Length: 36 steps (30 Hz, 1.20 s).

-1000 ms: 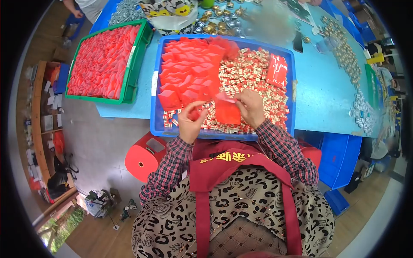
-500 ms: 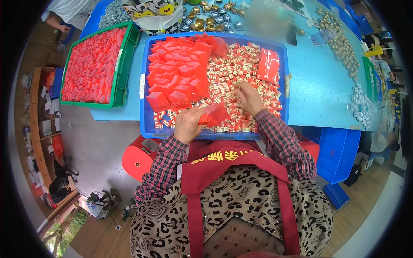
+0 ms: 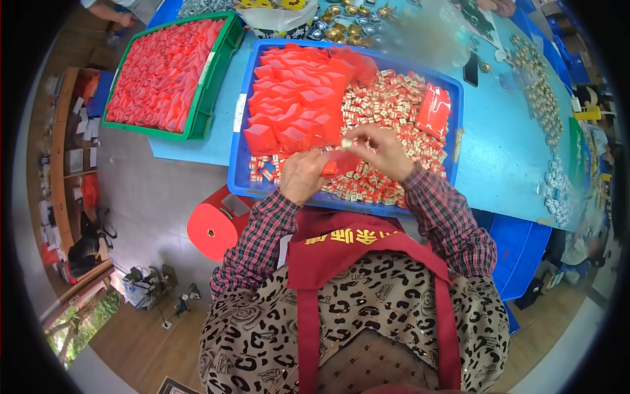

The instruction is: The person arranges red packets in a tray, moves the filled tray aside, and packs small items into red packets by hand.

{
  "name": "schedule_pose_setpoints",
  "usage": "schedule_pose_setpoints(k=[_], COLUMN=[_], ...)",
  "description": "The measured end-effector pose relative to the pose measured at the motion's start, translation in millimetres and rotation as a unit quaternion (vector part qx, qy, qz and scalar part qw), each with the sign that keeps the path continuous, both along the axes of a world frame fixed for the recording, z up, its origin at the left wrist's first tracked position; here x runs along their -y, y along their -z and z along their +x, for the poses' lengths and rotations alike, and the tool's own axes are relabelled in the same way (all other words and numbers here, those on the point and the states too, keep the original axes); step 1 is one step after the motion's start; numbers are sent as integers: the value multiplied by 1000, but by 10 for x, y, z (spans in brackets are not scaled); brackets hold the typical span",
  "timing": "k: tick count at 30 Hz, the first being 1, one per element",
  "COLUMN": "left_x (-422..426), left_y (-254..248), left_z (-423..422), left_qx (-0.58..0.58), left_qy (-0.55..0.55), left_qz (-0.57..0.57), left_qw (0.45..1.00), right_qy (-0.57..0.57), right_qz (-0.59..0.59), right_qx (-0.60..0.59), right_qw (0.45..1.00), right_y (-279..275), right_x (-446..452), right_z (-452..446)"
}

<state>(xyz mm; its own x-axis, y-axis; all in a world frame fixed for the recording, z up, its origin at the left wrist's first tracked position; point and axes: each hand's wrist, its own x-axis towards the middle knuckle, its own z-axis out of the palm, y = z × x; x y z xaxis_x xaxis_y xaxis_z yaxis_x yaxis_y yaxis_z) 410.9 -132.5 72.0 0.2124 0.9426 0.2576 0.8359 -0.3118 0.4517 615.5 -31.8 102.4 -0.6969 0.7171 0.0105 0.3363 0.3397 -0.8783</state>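
Fingers of my left hand [image 3: 303,176] are closed on a red sheer pouch [image 3: 340,159] over the front of a blue tray [image 3: 457,105]. My right hand [image 3: 382,152] pinches a small pale piece [image 3: 346,142] between thumb and fingertips, just above the pouch. Beneath my hands lies a heap of small red and cream printed blocks [image 3: 380,98]. Rows of overlapping red sheer pouches [image 3: 295,98] fill the tray's left part. A glossy red packet [image 3: 434,110] rests on the blocks at the right.
Left of the tray, a green crate [image 3: 211,92] is full of red pouches. Metal bells [image 3: 541,98], a black phone [image 3: 471,69] and a floral bag [image 3: 275,18] sit on the blue table [image 3: 489,151]. A red roll [image 3: 212,231] stands below the table edge. Another person's hand [image 3: 126,20] shows top left.
My right hand has moved from the heap of blocks to the pouch and now pinches a small piece. The whole view has shifted and tilted slightly.
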Motion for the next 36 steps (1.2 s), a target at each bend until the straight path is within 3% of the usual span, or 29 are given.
schedule_pose_setpoints(k=[1, 5, 11, 16, 17, 18, 20, 21, 25, 31, 33, 35, 36], left_x=[-11, -3, 104, 317, 417, 532, 695, 739, 875, 849, 814, 757, 721], left_y=[-14, -101, -58, 69, 85, 105, 149, 184, 322, 405, 378, 355, 350], left_z=[8, -41, -277, -563, -673, -790, -947, -976, -1054, -906, -844, -771, -717], left_qx=[2, 57, 10, 145, 313, 470, 726, 726, 823, 808, 800, 790, 790], left_qy=[-1, 22, 15, -33, -90, -141, -224, -228, -189, -262, -272, -279, -276], left_qz=[3, 64, 43, 33, -47, -123, -253, -251, -255, -202, -189, -178, -181], left_qw=[1000, 996, 999, 988, 944, 863, 599, 598, 471, 488, 500, 515, 517], right_qy=[-1, -124, -123, -158, -146, -134, -108, -121, -144, -9, -26, -38, -63], right_qz=[3, 305, 302, 210, 217, 225, 238, 238, 265, 356, 163, -35, -54], right_qx=[2, 28, -60, 81, 70, 59, 39, 22, 34, -73, -31, 10, -7], right_qw=[1000, 944, 944, 961, 962, 963, 964, 963, 953, 932, 986, 999, 997], right_y=[3, 148, -8, 203, 240, 284, 395, 542, 920, 924, 680, 467, 488], right_x=[-4, 4, -37, 15, 12, 11, 3, 10, 46, 15, 74, 162, 217], right_z=[-34, -183, -433, -715, -829, -959, -1217, -1346, -1888, -2180, -1995, -1790, -1699])
